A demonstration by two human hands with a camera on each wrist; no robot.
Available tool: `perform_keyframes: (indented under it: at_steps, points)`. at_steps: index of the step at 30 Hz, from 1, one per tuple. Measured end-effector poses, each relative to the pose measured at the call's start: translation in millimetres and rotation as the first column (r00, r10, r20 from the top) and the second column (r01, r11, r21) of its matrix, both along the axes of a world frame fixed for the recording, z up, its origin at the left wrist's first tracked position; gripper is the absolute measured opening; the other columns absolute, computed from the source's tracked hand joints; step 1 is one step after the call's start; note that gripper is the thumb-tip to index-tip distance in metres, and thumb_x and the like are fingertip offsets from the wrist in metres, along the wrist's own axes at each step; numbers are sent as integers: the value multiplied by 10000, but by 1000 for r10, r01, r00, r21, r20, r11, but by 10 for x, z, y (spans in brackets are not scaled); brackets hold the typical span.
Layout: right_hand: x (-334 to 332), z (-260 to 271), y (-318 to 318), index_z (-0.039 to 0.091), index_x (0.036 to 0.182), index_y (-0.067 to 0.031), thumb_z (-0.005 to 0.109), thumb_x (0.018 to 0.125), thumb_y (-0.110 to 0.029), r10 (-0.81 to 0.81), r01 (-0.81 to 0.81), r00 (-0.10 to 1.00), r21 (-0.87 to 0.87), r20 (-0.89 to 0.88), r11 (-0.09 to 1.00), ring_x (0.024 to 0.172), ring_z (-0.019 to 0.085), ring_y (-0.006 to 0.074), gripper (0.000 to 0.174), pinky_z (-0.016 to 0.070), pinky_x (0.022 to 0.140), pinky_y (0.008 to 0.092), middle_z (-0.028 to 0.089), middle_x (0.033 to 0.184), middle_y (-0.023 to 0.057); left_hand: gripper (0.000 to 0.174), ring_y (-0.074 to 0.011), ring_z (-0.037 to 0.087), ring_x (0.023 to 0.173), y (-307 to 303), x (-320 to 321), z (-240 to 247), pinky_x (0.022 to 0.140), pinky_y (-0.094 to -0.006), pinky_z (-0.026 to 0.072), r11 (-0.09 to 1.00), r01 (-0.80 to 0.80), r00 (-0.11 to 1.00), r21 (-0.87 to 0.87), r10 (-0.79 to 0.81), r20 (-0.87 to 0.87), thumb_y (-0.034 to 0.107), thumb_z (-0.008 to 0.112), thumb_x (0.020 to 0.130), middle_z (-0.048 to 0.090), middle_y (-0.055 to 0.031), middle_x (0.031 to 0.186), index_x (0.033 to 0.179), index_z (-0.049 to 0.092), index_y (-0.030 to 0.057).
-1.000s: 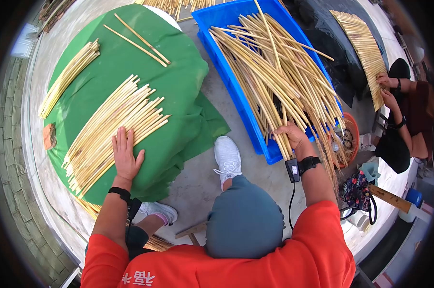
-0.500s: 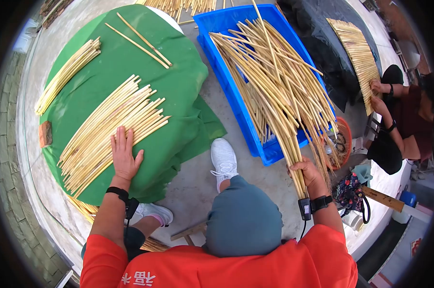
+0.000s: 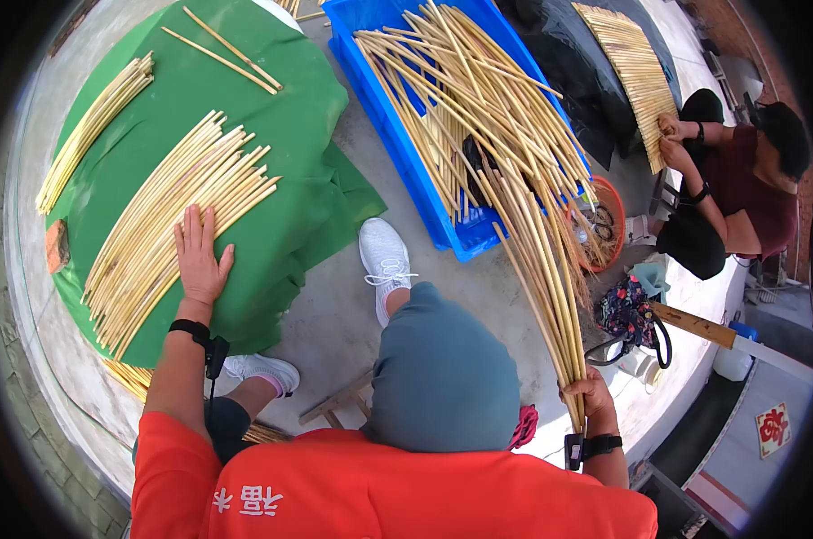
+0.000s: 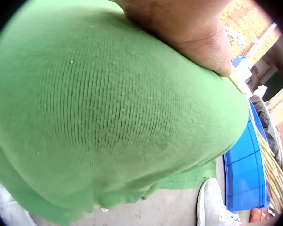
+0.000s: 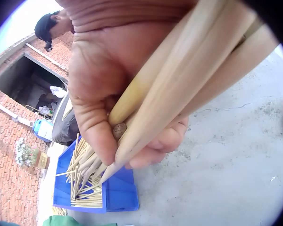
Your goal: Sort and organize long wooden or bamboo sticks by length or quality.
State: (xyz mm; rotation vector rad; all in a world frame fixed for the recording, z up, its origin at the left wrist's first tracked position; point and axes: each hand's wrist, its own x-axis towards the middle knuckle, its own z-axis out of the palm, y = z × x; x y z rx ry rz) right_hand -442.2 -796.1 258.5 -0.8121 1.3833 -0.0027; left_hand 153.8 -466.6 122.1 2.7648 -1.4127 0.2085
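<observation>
My left hand [image 3: 204, 256] rests with straight fingers on the near right edge of a row of pale reed stalks [image 3: 155, 234], laid side by side on a green cloth [image 3: 307, 144]. In the left wrist view its thumb [image 4: 212, 59] lies against the cloth. Low on the right, my right hand [image 3: 593, 395] grips a small bundle of long stalks [image 3: 555, 305] near their lower ends. The right wrist view shows thumb and fingers curled round these thick stalks [image 5: 179, 70]. Their far ends overlap the heap of stalks [image 3: 478, 108] in a blue bin [image 3: 474, 241].
A smaller bunch of stalks [image 3: 96, 130], two loose stalks [image 3: 226, 54] and a brick [image 3: 57, 245] lie on the cloth. Beside the bin stand an orange basket [image 3: 615, 225] and a floral bag [image 3: 626, 310]. Another person [image 3: 757, 189] handles a stalk mat [image 3: 626, 72] at right.
My right hand has drawn the bundle down and toward my body, partly out of the bin. The left hand stays on the row of stalks. The head view has shifted.
</observation>
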Motion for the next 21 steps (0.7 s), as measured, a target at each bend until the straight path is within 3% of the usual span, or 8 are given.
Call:
perform_keyframes:
  at_steps: [5,10,15,19,21]
  points:
    - [-172,370,150,574,996,48,658,530,3,-69,70,997,-15,42,997,534,582,232,475,496,500,316,600,704,127,674,-340,194,1398,7,-1,-14,1141,-478,109,1000,3,1000,-16,-3,10,344,513,867,240,-190,1494,1439,289,66]
    - [76,417,-81,572,1008,59,674,538,-14,-41,73,976,-146,214,987,514,573,220,486,501,485,296,599,707,126,689,-336,204,1394,10,13,-39,1137,-489,122,999,3,1000,-34,-3,21,348,538,854,250,-187,1490,1437,294,74]
    - [1136,145,-549,524,1176,45,653,584,25,124,-38,957,-312,262,949,570,579,178,607,496,511,264,609,792,97,707,-337,209,1391,13,-7,-23,1134,-500,129,999,-11,1000,-44,11,8,354,565,839,259,-187,1484,1435,299,82]
    - [2203,-534,-904,531,1200,3,606,647,48,391,-244,907,-562,157,790,839,610,182,560,494,715,263,634,967,58,703,-343,211,1389,-6,-17,5,1133,-502,130,1000,-19,1000,-24,19,-8,356,562,840,257,-190,1484,1432,302,78]
    - [2745,-883,-1029,526,1209,3,596,673,12,502,-359,862,-618,68,699,897,611,215,541,481,794,292,644,986,108,681,-346,211,1391,-12,-15,15,1137,-486,130,1000,-22,1000,1,22,-2,351,526,856,256,-191,1488,1433,300,68]
